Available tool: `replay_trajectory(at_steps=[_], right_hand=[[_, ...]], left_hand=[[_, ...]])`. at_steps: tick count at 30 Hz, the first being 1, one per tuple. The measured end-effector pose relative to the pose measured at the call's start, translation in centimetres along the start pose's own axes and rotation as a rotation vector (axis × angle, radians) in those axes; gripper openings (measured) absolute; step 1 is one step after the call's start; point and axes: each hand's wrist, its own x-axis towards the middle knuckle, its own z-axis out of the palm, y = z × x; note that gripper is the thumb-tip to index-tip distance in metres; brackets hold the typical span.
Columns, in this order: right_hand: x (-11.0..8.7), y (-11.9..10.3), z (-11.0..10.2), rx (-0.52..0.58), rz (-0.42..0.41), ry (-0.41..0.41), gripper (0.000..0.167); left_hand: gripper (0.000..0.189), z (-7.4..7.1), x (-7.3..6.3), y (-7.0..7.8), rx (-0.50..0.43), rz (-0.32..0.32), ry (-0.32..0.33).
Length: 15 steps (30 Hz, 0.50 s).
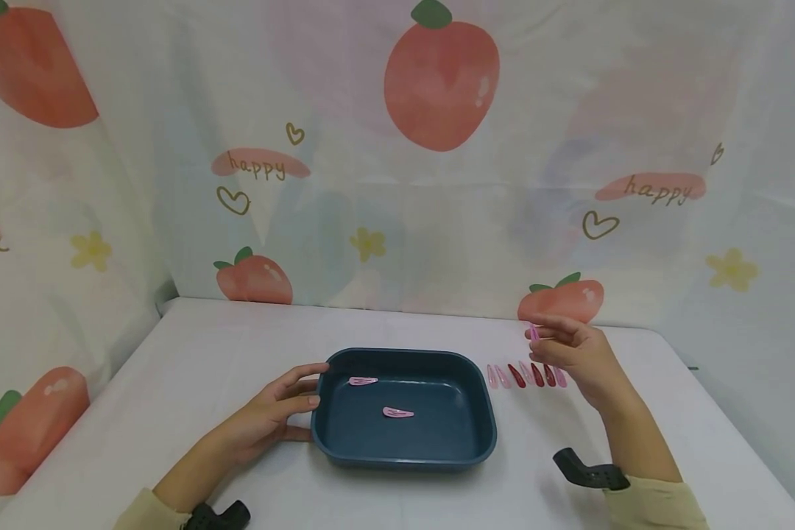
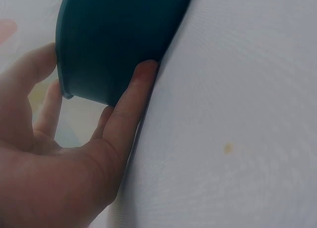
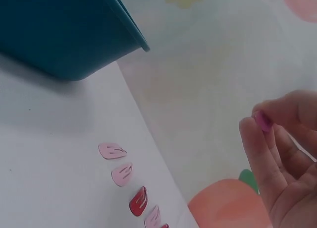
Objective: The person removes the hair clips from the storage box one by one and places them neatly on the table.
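Observation:
My left hand touches the left side of a dark blue tray, fingers spread along its rim and outer wall. In the left wrist view, the fingertips of this hand press against the tray wall. Two pale pink snap hair clips, one near the tray's upper left and another near its middle, lie inside. Raised at the right, my right hand pinches a bright pink hair clip between thumb and fingertips. Beneath it a row of pink and red clips lies on the table.
The white table ends at the back against a hanging cloth printed with fruit and lettering. Another printed cloth hangs along the left side. The clip row lies just right of the tray.

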Motion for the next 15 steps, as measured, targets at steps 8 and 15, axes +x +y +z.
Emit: replay_trajectory(at_steps=[8,15], right_hand=[[0.0,0.6,-0.9,0.0,0.033,0.023,0.046],[-0.2,0.8,-1.5,-0.038,0.07,0.027,0.047]], left_hand=[[0.057,0.0,0.1,0.0,0.006,-0.012,0.012],[0.057,0.0,0.1,0.0,0.007,-0.007,0.014]])
